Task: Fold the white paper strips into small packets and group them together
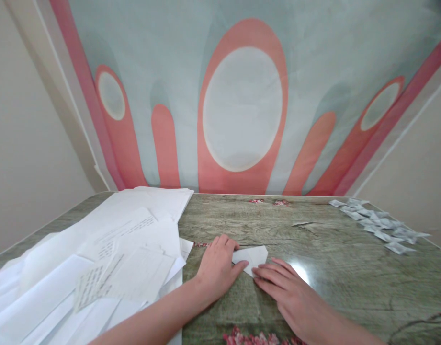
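Note:
A small piece of folded white paper (254,255) lies on the table between my hands, with angled edges and a pointed lower corner. My left hand (217,264) is closed over its left end, its thumb resting on the near edge and the other fingers curled at the far side. From the right, my right hand (290,290) reaches in with its fingertips together on the paper's lower right edge. Part of the paper's left end is hidden under my left fingers.
Loose white sheets (134,239), some printed, spread in a pile across the table's left side. Several small folded paper pieces (380,223) are grouped at the far right. The wood-patterned tabletop (335,268) meets a patterned wall panel (242,182) at the back.

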Available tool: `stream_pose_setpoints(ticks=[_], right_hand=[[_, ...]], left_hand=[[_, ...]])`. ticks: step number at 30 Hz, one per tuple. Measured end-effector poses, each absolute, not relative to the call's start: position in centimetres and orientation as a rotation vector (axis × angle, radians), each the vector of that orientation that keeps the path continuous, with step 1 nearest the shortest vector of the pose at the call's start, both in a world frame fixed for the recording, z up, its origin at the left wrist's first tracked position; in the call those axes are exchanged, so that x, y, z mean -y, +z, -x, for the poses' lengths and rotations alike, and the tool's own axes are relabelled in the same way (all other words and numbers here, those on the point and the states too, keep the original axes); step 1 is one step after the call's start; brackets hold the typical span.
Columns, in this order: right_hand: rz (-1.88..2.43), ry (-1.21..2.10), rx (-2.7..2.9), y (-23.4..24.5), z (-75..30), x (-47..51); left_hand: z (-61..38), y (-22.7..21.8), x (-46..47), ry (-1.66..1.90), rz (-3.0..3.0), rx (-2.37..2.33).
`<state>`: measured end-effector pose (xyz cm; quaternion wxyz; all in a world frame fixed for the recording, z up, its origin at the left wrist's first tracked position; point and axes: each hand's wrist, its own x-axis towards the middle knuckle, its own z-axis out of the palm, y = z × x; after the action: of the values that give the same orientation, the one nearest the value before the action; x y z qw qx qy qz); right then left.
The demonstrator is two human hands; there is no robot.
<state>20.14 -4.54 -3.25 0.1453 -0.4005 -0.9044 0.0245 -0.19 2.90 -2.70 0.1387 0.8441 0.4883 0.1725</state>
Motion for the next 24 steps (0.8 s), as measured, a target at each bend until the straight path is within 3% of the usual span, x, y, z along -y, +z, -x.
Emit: stream_pose_setpoints(ticks=[24], right_hand=[[1.291,0.358,2.637,-2.1,-19.8,4.3]], left_hand=[[0.3,-3.0,-3.5,0.569,-2.332,-1.365]])
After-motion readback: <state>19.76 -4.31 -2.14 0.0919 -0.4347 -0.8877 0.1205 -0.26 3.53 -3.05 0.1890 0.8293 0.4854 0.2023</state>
